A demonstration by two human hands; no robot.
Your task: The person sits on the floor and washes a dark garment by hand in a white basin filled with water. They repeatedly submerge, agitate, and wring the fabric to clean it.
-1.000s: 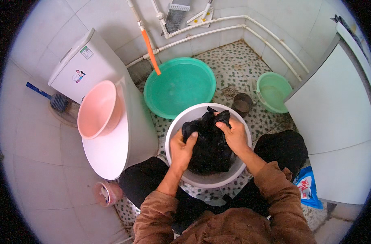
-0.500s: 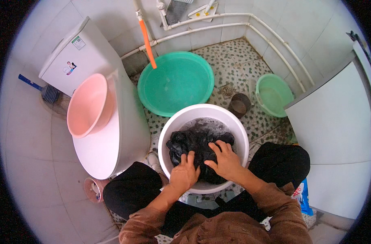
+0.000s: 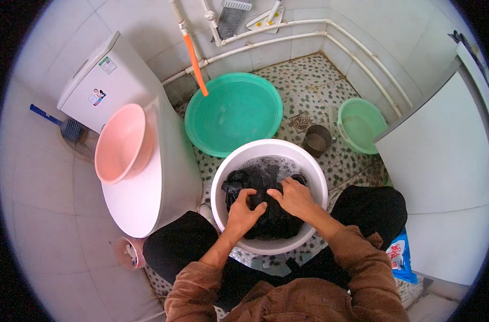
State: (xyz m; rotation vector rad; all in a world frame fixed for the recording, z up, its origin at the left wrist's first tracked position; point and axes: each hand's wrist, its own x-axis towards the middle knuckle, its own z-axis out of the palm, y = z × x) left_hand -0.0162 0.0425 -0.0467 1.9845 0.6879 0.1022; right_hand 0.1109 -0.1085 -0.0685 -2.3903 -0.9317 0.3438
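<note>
A white basin (image 3: 268, 249) stands between my knees with sudsy grey water (image 3: 274, 163) at its far side. Bunched in it lies a wet black cloth (image 3: 276, 222), perhaps a garment; its shape cannot be made out. My left hand (image 3: 245, 212) grips the cloth left of the middle, thumb and forefinger curved round a fold. Close by on the right, my right hand (image 3: 295, 198) grips it too, thumb pointing toward the left hand and fingertips sunk in the dark fabric.
Beyond the basin sits a large green basin (image 3: 201, 140), an orange hose (image 3: 195, 64) hanging over it. A dark cup (image 3: 316, 140) and a light green basin (image 3: 386, 126) stand right. Left is a toilet (image 3: 129, 209) bearing a pink basin (image 3: 118, 142). A blue packet (image 3: 402, 257) lies near my right knee.
Both hands have slid slightly away from me over the cloth. Their fingers were more spread and flat before; now they curl into the fabric. The view has tilted a little.
</note>
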